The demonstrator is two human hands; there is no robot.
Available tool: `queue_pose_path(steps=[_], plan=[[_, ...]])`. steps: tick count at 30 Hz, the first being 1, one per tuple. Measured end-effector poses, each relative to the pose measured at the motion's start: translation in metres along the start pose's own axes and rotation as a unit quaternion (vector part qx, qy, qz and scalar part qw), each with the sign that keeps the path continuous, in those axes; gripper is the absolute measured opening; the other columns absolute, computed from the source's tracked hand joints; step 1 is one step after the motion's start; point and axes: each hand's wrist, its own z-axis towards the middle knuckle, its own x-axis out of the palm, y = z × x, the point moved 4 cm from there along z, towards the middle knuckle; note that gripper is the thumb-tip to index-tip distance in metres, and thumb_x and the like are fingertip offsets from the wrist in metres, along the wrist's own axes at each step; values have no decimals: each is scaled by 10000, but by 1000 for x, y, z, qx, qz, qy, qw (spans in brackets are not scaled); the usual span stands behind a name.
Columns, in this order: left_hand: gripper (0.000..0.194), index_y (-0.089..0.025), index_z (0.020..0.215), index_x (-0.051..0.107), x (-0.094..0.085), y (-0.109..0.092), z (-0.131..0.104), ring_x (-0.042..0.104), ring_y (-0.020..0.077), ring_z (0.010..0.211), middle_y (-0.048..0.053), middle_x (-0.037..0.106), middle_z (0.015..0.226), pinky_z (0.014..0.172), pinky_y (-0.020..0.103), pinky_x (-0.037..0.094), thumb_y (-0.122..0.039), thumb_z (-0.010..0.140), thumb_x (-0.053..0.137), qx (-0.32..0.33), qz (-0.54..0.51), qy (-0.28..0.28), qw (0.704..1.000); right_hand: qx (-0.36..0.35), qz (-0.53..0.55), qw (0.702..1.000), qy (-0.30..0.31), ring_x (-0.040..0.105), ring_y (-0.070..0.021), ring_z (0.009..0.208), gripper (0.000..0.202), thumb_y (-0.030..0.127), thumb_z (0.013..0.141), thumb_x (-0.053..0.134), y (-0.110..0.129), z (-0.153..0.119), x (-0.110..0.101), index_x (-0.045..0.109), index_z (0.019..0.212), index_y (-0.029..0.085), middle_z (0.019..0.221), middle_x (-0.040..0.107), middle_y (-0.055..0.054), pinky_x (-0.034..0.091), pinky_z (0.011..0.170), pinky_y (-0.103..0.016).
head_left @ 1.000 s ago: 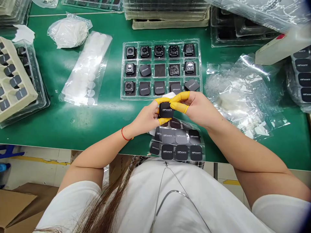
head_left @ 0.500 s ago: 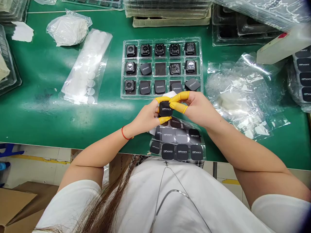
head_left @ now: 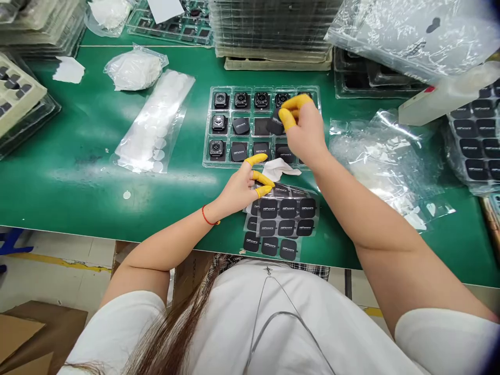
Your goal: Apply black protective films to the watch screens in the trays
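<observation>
Yellow finger cots cover several fingertips of both hands. My right hand is over the clear compartment tray, pinching a black square smartwatch body at the bare middle slot of the second row. Other slots hold watch bodies, some with round sensors up, some with a HiFuture label up. Below the tray, my left hand has its fingers apart and holds nothing. Its fingertips are near a crumpled white cloth and the top of the HiFuture label sheets.
A bag of round white stickers and a white bundle in plastic lie left. Clear bags and a tilted white bottle are at right. Stacked trays stand behind. The green table's front edge is close to my body.
My right hand has carried the watch body from between both hands up to the tray. My left hand has let go of it and spread its fingers. The view has shifted.
</observation>
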Motion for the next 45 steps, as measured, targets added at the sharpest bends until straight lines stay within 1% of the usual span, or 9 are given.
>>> queue_pose_path(steps=[5,10,14,19,22,25,31,41,45], plan=[[546,-168,1290,425,0,-2,-1,681,177,961,59,688,940,757,275,516,-127,783,623,11,5,21,1000,-30,-132,989,67,617,-299,1041,254,280,919,530,-16,38,21,667,1088,148,1160,636,-152,469,930,-464],[468,-168,1261,474,-1,-3,-3,671,178,1006,68,693,1008,843,304,507,-108,812,593,33,44,18,998,-4,-229,963,139,577,-366,1070,372,310,787,703,-35,41,-4,685,1124,152,1118,640,-164,425,955,-557],[457,-175,1253,481,-2,2,-1,674,164,970,54,696,993,870,325,505,-100,816,589,16,15,8,1000,47,-188,962,191,603,-296,924,460,274,677,791,-41,46,-11,682,1103,139,1044,648,-131,485,859,-485],[597,-154,1330,356,-3,6,6,677,173,916,22,679,844,856,340,497,-297,843,669,1,-68,2,998,-48,-74,988,127,575,-219,822,214,144,687,704,8,-6,-13,685,897,182,914,606,-64,505,761,-405],[731,-165,1332,323,-1,6,7,665,181,908,51,667,949,812,338,523,-429,788,733,-9,-108,35,993,-146,-32,972,179,577,-214,860,212,103,744,599,39,-63,-12,676,921,191,940,590,-76,514,755,-386],[645,-195,1251,412,0,4,5,644,184,969,87,608,1140,801,321,551,-408,756,766,-4,-77,40,996,-149,36,965,211,603,-216,931,271,82,761,534,41,-97,-15,656,974,197,999,612,-86,528,823,-399],[658,-245,1338,344,10,4,-2,653,168,942,69,597,1122,819,321,569,-359,808,718,48,18,47,998,65,143,971,181,658,-190,802,211,281,834,596,11,-97,-14,623,1028,204,969,683,-60,558,761,-395],[1060,-275,1497,-69,19,2,-7,614,253,1114,131,547,1268,945,455,532,-413,803,720,75,88,99,988,-39,131,954,267,613,-182,897,241,235,826,590,19,-99,-17,677,1050,225,1016,643,-58,521,853,-395],[840,-256,1427,197,17,5,-6,618,212,996,120,527,1260,869,406,548,-424,794,724,27,62,83,994,-123,83,969,196,586,-221,969,122,203,843,564,37,-103,-20,675,891,225,977,660,-67,465,891,-431]])
